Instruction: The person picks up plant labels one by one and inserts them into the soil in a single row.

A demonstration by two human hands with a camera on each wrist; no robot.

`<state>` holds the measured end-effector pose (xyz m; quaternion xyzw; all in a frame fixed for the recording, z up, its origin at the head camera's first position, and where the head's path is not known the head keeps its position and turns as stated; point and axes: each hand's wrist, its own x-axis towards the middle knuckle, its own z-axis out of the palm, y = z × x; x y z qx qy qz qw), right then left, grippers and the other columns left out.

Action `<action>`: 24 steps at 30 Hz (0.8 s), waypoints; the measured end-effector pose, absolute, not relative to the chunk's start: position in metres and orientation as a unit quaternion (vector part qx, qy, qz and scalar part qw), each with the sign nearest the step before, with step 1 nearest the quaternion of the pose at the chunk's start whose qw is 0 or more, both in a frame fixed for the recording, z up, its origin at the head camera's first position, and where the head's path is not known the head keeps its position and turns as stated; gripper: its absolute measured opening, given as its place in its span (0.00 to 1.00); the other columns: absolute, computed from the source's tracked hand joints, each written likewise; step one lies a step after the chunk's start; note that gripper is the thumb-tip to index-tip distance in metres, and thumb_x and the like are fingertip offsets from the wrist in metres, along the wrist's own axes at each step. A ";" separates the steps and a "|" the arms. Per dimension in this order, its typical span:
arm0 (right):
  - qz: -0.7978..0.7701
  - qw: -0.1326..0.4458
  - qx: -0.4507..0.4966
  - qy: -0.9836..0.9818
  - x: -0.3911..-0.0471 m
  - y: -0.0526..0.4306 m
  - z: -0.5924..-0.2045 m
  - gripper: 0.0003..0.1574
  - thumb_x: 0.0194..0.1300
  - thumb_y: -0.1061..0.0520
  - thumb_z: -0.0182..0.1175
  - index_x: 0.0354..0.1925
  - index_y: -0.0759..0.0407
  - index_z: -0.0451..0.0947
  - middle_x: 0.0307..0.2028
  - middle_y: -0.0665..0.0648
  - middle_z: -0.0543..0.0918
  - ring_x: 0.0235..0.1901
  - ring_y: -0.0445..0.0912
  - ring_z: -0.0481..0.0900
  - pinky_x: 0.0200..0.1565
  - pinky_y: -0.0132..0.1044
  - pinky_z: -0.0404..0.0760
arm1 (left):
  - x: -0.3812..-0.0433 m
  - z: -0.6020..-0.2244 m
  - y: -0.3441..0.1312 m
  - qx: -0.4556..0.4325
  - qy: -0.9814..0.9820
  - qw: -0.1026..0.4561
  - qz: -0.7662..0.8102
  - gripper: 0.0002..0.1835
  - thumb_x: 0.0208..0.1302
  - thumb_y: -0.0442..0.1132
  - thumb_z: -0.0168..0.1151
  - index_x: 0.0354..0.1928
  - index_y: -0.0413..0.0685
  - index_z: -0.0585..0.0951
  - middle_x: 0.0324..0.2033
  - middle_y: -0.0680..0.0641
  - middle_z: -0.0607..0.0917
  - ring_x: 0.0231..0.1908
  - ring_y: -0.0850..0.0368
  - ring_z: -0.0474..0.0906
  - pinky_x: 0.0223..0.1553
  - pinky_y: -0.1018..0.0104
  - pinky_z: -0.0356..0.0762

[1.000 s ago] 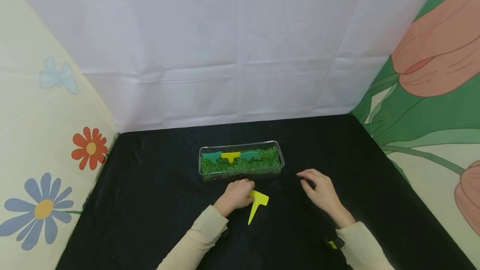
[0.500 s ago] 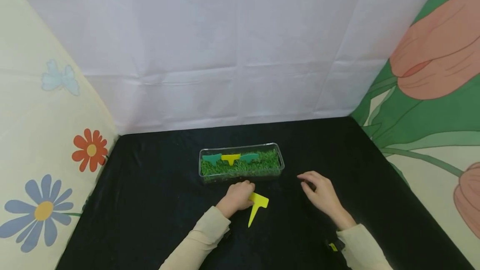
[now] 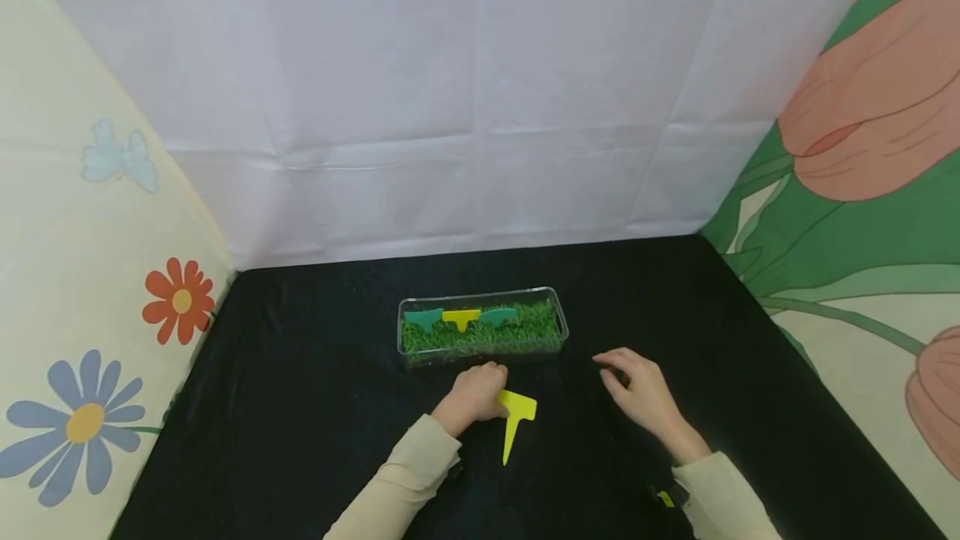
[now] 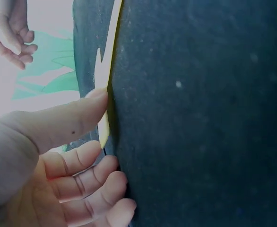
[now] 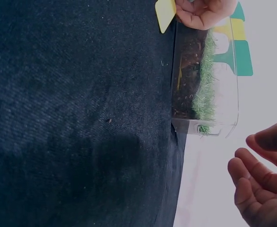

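My left hand (image 3: 474,394) is in front of the clear planter box (image 3: 525,351), pinching one end of the crossbar of a yellow T-shaped plant label (image 3: 517,408) between thumb and fingers. The label's pointed stem is directed toward me, low over the black cloth. In the left wrist view the label (image 4: 111,42) appears nearly edge-on. To the right, my right hand (image 3: 641,390) holds nothing, its fingers loosely bent. Green grass (image 3: 536,319) fills the box. Standing in it in a row are a teal label (image 3: 423,318), a yellow label (image 3: 461,317) and another teal label (image 3: 498,317).
Black cloth (image 3: 300,407) covers the table. Behind it hangs a white sheet (image 3: 375,107), with flower-printed cloths (image 3: 67,257) at the left and right sides. Through the box's side, dark soil (image 5: 188,71) shows under the grass in the right wrist view.
The held yellow label has turned slightly, its stem tip shifting right and closer to me. Both hands stay almost in place.
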<state>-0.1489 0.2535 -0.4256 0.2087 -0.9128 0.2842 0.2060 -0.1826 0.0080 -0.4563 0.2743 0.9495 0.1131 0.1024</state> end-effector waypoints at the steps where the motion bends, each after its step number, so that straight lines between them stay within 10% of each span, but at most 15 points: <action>1: 0.284 0.206 0.208 -0.913 -0.149 0.253 -0.426 0.15 0.49 0.74 0.61 0.36 0.62 0.81 0.33 0.55 0.80 0.24 0.38 0.71 0.22 0.31 0.70 | -0.183 -0.457 0.008 0.274 0.949 0.103 0.117 0.16 0.48 0.49 0.70 0.34 0.48 0.77 0.26 0.51 0.73 0.22 0.59 0.67 0.22 0.68 0.67; 24: 0.276 0.209 0.218 -0.913 -0.147 0.252 -0.430 0.14 0.49 0.74 0.62 0.36 0.64 0.81 0.33 0.55 0.80 0.23 0.37 0.71 0.22 0.30 0.69 | -0.189 -0.457 -0.002 0.268 0.931 0.169 0.182 0.15 0.48 0.47 0.71 0.24 0.50 0.73 0.17 0.55 0.69 0.16 0.61 0.63 0.17 0.71 0.62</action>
